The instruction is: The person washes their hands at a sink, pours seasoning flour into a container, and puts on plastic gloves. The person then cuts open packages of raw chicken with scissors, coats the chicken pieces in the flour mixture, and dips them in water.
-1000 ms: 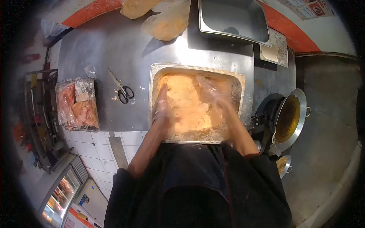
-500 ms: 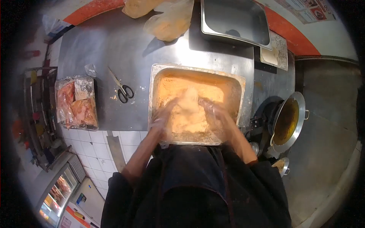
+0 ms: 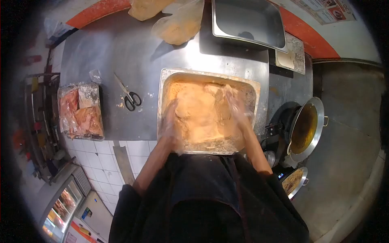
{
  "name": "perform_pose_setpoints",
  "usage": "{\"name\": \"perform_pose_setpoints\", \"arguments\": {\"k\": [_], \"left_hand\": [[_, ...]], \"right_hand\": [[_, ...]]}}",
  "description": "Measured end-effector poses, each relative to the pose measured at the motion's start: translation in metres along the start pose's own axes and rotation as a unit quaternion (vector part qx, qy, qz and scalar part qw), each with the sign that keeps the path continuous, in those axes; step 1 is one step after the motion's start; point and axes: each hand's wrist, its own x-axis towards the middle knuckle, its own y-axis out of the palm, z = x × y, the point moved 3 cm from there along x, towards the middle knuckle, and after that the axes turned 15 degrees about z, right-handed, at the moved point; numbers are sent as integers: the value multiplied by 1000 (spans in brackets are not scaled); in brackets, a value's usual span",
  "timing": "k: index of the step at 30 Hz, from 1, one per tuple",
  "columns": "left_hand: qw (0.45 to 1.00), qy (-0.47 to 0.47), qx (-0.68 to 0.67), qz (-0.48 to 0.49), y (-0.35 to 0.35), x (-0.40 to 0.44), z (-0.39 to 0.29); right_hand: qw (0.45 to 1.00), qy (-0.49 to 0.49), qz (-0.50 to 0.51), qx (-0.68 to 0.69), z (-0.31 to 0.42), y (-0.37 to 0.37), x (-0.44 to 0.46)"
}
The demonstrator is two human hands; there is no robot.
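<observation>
A metal tray (image 3: 210, 74) full of orange-tan powder (image 3: 198, 113) lies in front of me on the steel table. My left hand (image 3: 170, 121), in clear plastic, is inside the tray along its left side, blurred by motion. On the right side of the powder is my right hand (image 3: 236, 106), also covered in clear plastic and smeared. Between the hands, lumps coated in powder can be made out, their shapes unclear. Whether the fingers of either hand grip anything is not visible.
Black-handled scissors (image 3: 131, 100) and a plastic-wrapped tray of raw meat (image 3: 83, 111) are at the left. Powder bags (image 3: 178, 28) and a deep steel pan (image 3: 249, 22) stand at the back. A wok of oil (image 3: 306, 127) sits at the right, a smaller pan (image 3: 292, 181) below it.
My hands have moved apart from the middle toward the tray's sides, compared with half a second ago. The pale lump between them is lower and the powder is spread differently.
</observation>
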Motion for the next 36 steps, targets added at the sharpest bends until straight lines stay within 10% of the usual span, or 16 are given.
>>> {"name": "perform_pose_setpoints", "arguments": {"k": [2, 7, 11, 13, 17, 21, 27, 33, 36], "left_hand": [[999, -13, 41, -1, -15, 30, 15], [998, -6, 15, 63, 3, 57, 10], [987, 82, 39, 129, -65, 55, 71], [998, -22, -28, 56, -33, 17, 43], [992, -94, 34, -75, 2, -1, 19], [996, -84, 37, -7, -13, 24, 34], [998, 3, 63, -6, -29, 17, 36], [999, 22, 47, -17, -3, 58, -2], [998, 24, 54, 10, 9, 66, -4]], "right_hand": [[990, -46, -26, 134, -37, 5, 54], [992, -50, -95, -71, 18, 41, 35], [977, -36, 62, -202, 38, -4, -29], [943, -45, 148, -295, 25, -12, -23], [975, 22, 157, -156, 11, 19, -7], [989, -16, 144, -32, 15, 55, -16], [952, -40, 198, -230, 80, 27, -88], [992, 71, -89, 46, -6, 6, 47], [995, 56, 16, -82, 2, 32, 79]]}}
